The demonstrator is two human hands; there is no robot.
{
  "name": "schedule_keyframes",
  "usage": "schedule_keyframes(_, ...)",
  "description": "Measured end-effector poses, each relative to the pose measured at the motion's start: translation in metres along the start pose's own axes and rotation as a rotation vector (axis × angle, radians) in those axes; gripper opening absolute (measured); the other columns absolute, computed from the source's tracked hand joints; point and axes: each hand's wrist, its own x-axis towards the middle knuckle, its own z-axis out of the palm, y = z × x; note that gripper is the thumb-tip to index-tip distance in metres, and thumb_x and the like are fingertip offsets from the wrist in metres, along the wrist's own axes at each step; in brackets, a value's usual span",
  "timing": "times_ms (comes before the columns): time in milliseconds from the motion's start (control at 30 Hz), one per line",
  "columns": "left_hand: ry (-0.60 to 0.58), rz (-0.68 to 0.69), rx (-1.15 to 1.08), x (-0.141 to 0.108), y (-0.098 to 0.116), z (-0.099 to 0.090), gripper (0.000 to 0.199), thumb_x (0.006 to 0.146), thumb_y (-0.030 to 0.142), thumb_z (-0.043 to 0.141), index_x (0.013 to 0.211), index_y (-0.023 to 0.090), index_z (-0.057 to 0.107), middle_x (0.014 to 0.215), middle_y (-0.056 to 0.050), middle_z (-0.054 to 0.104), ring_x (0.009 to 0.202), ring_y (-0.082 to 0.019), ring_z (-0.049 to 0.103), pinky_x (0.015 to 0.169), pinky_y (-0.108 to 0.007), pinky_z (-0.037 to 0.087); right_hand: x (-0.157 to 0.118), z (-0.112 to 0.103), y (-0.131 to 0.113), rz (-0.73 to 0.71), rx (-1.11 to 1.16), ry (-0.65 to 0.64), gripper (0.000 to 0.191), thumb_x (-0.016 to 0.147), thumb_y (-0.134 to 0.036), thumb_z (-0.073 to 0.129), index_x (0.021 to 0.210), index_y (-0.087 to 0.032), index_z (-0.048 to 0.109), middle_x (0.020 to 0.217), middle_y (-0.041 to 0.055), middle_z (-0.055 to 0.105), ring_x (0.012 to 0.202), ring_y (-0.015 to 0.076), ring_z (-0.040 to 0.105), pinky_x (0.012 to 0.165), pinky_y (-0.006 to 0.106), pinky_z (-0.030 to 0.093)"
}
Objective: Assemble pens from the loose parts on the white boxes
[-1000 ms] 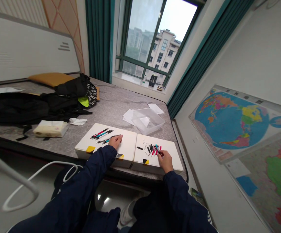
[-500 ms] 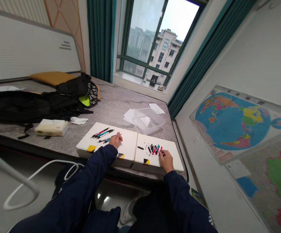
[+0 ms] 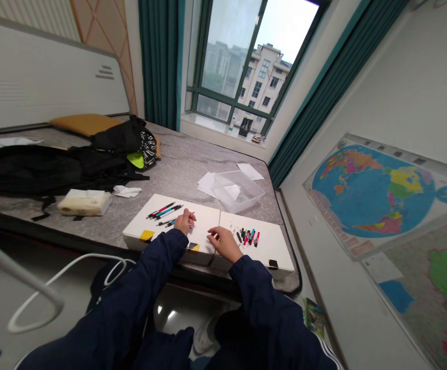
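My left hand (image 3: 185, 222) rests on the left white board (image 3: 203, 221) and grips a slim dark pen (image 3: 171, 222), whose thin tip sticks out past my fingers. Several finished pens (image 3: 165, 210) lie just beyond it. My right hand (image 3: 221, 239) sits on the right white board (image 3: 273, 246), its fingertips curled near the seam between the boards. Whether those fingers pinch anything is hidden. To its right lie several small pen parts (image 3: 248, 237) in black, pink and teal.
A clear plastic box (image 3: 238, 191) and loose white paper (image 3: 208, 184) lie beyond the boards on a grey mattress (image 3: 184, 169). A tissue pack (image 3: 85, 202) and a black backpack (image 3: 34, 169) are to the left. The mattress edge runs below the boards.
My right hand has moved left from the pen parts towards the seam, and the lone black piece is no longer visible. My left hand has barely moved.
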Motion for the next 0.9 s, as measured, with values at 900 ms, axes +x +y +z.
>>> schedule_keyframes(900, -0.115, 0.164, 0.193, 0.007, -0.014, -0.002, 0.060, 0.093, 0.055, 0.017, 0.094, 0.019, 0.066, 0.093, -0.009, 0.071, 0.092, -0.024, 0.064, 0.087, -0.036, 0.046, 0.066, 0.060, -0.045, 0.011, -0.115, -0.055, 0.027, 0.088, -0.014, 0.049, 0.110, -0.015, 0.066, 0.120, 0.0113, 0.062, 0.100, 0.0215, 0.060, 0.091, 0.032, 0.045)
